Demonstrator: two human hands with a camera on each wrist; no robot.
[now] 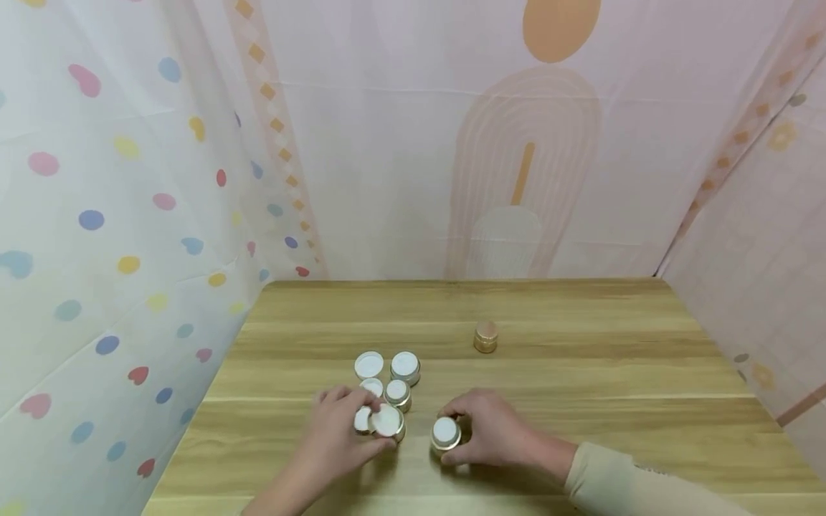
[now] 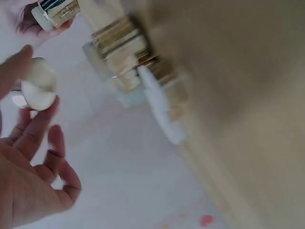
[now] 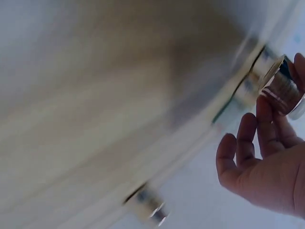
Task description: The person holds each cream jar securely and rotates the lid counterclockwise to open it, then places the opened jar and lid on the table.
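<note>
Between thumb and fingers, my left hand (image 1: 338, 430) pinches a gold lid (image 1: 386, 420), its white inner side facing up. In the left wrist view the same lid (image 2: 39, 86) shows its cream-white inside. My right hand (image 1: 493, 430) grips a small gold jar (image 1: 445, 436) with a white inner cap on top, upright at or just above the table. Beyond the left hand stand a larger open jar (image 1: 405, 368) and a smaller open jar (image 1: 397, 394), both with white tops. Upturned lids (image 1: 369, 365) lie to their left, one partly hidden by my fingers.
A closed gold jar (image 1: 485, 337) stands alone farther back on the wooden table (image 1: 581, 358). Patterned curtains (image 1: 387, 179) hang behind the table and along both sides. Both wrist views are partly blurred.
</note>
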